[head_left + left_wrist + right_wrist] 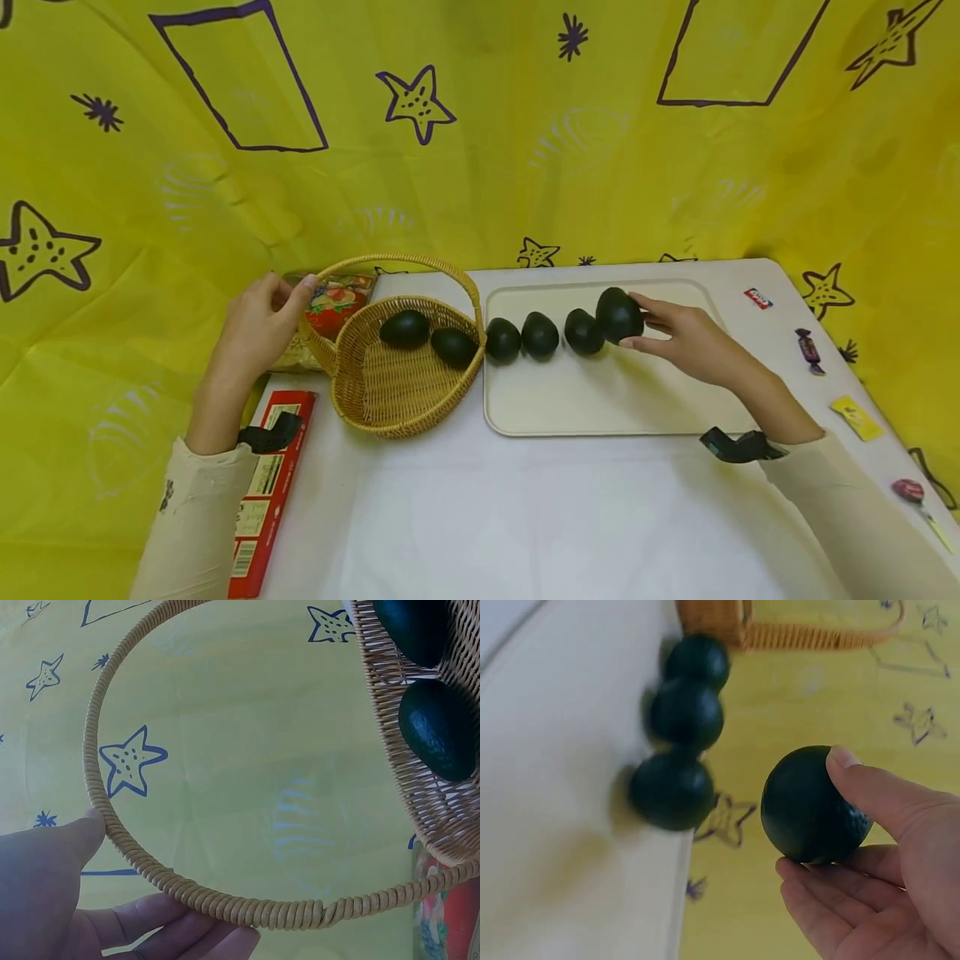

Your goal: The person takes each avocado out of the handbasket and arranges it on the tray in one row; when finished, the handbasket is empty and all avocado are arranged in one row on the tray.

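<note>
- While a yellow cloth printed with purple stars (480, 167) hangs as a backdrop at the far side, the white table (480, 517) carries everything else.
- The cream rectangular plastic tray (615, 408) lies right of centre; three dark green avocados (540, 335) sit in a row along its far-left part, near the basket, likely lined up so each is easy to pick off.
- The woven wicker basket with an arched handle (397, 392) stands just left of the tray, touching its edge, with two more avocados (405, 328) inside.
- The left hand (258, 321) curls thumb and fingers round the basket handle (225, 904), seemingly to keep the basket steady.
- The right hand (686, 337) grasps a fourth dark green avocado (814, 806) between thumb and fingers, lifted just above the tray at the right end of the row.
- A flat red carton (266, 492) lies at the near left, a strawberry-printed packet (333, 304) behind the basket.
- Small wrapped sweets (810, 350) lie scattered along the right edge.
</note>
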`<act>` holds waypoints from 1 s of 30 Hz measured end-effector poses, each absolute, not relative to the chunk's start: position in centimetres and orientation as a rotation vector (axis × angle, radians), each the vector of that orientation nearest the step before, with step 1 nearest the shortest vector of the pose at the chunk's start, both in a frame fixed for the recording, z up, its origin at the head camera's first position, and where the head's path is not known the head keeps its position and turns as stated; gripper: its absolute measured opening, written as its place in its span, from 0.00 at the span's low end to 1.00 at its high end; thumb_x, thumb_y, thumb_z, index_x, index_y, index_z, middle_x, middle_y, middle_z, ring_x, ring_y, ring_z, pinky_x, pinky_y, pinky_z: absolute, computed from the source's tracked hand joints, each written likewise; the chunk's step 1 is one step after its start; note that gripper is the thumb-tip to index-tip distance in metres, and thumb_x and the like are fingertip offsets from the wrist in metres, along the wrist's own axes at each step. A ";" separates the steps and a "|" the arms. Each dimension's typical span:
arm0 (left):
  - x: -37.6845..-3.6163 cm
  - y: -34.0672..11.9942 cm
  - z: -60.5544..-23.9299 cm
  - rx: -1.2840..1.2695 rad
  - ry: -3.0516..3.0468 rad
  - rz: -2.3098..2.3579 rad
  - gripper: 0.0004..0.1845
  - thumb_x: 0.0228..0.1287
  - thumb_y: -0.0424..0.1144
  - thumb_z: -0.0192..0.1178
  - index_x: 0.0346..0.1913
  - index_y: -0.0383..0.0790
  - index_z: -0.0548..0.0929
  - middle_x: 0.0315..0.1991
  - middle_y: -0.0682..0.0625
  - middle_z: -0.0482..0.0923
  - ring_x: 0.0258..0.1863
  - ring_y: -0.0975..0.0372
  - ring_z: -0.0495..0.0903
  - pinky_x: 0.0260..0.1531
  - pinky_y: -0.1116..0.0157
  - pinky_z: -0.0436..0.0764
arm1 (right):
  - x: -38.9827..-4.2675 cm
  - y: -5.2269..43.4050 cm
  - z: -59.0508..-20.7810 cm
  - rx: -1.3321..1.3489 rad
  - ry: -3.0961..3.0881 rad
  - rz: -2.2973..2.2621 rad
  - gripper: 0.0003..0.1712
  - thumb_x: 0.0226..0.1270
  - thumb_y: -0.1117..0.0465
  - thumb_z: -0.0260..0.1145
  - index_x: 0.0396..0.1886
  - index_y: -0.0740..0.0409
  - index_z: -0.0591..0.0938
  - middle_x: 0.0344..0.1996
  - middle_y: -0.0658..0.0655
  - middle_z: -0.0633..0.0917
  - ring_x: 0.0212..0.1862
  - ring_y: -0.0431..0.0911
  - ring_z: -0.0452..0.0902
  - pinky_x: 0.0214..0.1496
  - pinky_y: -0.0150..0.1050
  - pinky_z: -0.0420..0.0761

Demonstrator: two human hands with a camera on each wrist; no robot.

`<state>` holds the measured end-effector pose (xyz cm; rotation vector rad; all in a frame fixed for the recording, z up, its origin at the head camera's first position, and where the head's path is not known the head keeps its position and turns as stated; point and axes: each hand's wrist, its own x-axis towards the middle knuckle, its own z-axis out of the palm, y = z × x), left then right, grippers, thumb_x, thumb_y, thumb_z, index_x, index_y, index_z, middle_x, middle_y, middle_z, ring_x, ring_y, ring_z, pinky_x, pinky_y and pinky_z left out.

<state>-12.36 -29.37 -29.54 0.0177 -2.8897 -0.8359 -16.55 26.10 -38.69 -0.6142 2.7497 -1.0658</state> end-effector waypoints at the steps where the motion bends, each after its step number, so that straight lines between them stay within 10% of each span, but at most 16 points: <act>1: -12.4 -29.4 -29.5 0.020 -2.891 -0.835 0.35 0.82 0.65 0.44 0.48 0.31 0.76 0.43 0.37 0.75 0.40 0.46 0.72 0.38 0.53 0.70 | -17.0 26.7 -39.0 -0.590 2.748 -1.055 0.48 0.73 0.48 0.73 0.82 0.65 0.62 0.76 0.71 0.69 0.70 0.69 0.74 0.70 0.60 0.73; 30: -12.6 -29.4 -29.7 0.010 -2.859 -0.868 0.34 0.82 0.64 0.45 0.48 0.30 0.76 0.44 0.36 0.75 0.43 0.45 0.72 0.41 0.53 0.69 | -21.7 28.3 -45.0 -0.538 2.584 -1.006 0.48 0.76 0.52 0.71 0.82 0.71 0.59 0.75 0.78 0.65 0.72 0.69 0.70 0.68 0.62 0.74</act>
